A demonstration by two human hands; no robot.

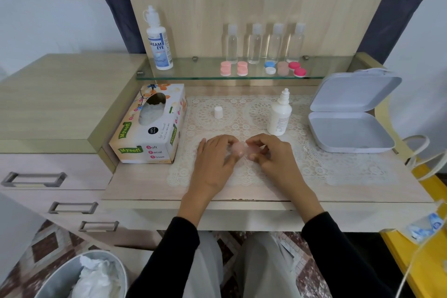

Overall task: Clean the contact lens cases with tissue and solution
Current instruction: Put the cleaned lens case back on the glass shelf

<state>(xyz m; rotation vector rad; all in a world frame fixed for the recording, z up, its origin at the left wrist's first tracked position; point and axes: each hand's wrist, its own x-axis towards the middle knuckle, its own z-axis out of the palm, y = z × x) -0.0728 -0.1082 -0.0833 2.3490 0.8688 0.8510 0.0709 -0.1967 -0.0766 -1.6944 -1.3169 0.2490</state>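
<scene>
Four clear bottles (254,43) and five lens cases (282,68) are at the upper middle of the frame. One more pink case (239,148) is between the left hand (212,161) and right hand (274,156). There is one big solution bottle (159,43), one small solution bottle (280,116), one cap (218,112), one tissue box (147,133) and one grey box (348,94).

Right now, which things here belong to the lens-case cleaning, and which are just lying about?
In the job: pale pink lens case held by left hand and right hand; uncapped small white solution bottle; its white cap; flowered cardboard tissue box; shelved coloured lens cases.
Lying about: four clear plastic bottles; open grey plastic box.
</scene>
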